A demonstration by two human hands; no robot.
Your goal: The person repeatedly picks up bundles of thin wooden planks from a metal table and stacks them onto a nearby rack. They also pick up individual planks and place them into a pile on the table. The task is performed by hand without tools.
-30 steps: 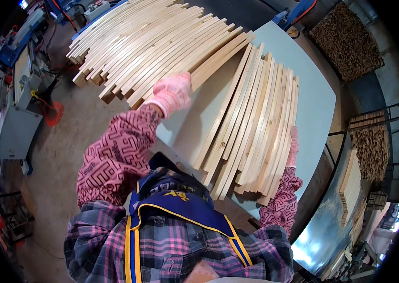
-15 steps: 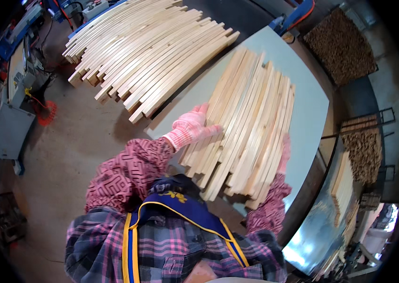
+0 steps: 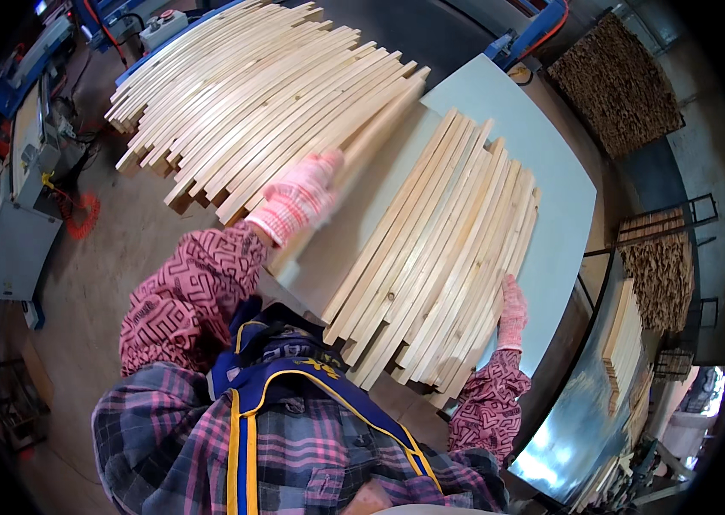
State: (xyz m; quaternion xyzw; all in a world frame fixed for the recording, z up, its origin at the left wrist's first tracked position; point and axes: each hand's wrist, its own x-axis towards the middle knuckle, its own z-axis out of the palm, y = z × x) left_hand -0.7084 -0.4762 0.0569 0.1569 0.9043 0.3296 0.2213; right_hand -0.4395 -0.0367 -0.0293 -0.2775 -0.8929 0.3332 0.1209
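Grip of the left hand touches a stick at the edge of the left pile (blurred; I cannot tell how closed), long axis pointing toward upper right; the right hand, open, lies against the right pile on the table.

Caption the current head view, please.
Gloved left hand at the larger row of wooden strips; right hand beside the smaller row.
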